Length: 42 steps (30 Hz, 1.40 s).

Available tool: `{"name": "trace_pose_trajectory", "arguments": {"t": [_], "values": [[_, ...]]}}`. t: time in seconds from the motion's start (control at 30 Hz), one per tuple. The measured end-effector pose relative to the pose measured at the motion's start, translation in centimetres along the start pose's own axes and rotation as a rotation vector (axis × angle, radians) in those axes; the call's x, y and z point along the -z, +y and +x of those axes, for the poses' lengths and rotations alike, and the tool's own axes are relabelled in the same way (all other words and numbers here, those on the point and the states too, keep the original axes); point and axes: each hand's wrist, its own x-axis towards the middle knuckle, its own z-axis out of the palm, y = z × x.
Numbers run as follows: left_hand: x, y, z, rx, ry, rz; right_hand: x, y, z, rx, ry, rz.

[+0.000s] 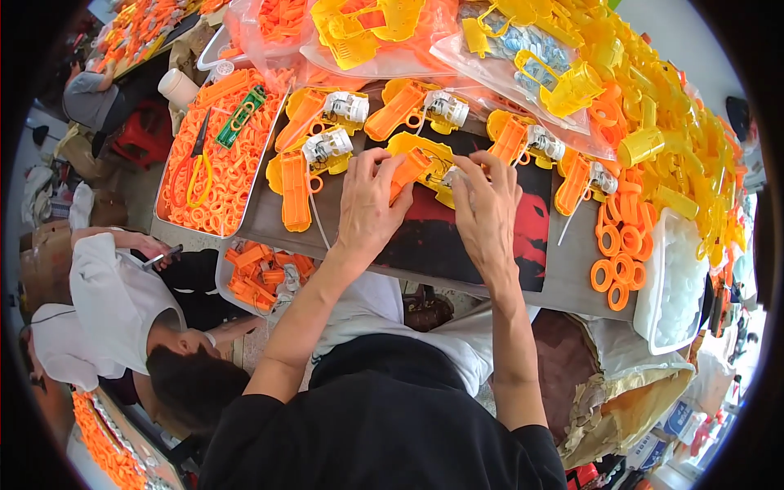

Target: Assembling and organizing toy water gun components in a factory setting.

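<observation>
A yellow plastic toy-gun half shell (438, 150) lies between my hands over a black and red mat (433, 241). My left hand (366, 204) is closed on an orange plastic handle piece (413, 165) that sits against the shell. At the shell's right end, my right hand (492, 204) has its fingers curled around the edge. Thin wire or metal shows near the right fingertips, too small to make out. Around them lie several half-built toy guns, such as one at the left (296, 192) and one at the right (576, 184), with orange handles and white motor units.
On the left, a tray (160, 214) of small orange parts holds scissors (196, 167) and a green tool (242, 117). Yellow shells (653, 147) pile at the right, near orange rings (611, 241) and a white tub (653, 322). Another person (122, 302) sits at the left.
</observation>
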Motion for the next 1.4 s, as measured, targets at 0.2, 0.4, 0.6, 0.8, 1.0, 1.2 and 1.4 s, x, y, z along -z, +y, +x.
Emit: {"name": "trace_pose_trajectory", "arguments": {"t": [0.2,0.4,0.6,0.8,1.0,1.2,1.4], "values": [[-0.9,0.6,0.0,0.079,0.005,-0.039,-2.2,0.9,1.8,0.121,-0.058,-0.005],[-0.8,-0.5,-0.4,0.066,0.018,-0.121,-2.1,1.5,3.6,0.038,-0.277,0.136],[-0.9,-0.1,-0.4,0.077,0.023,-0.15,-3.3,2.0,4.6,0.101,-0.258,0.062],[-1.2,-0.5,-0.7,0.061,0.026,-0.161,-1.0,2.7,3.6,0.081,-0.247,0.188],[-1.0,-1.1,-0.8,0.029,0.038,-0.173,1.1,2.6,-1.5,-0.05,-0.199,0.23],[-1.0,-1.7,-0.4,0.085,0.029,-0.272,1.9,3.6,-0.3,-0.094,-0.152,0.293],[-1.4,-0.2,-0.1,0.141,0.035,-0.2,0.9,3.1,0.0,-0.418,-0.215,0.434]]}}
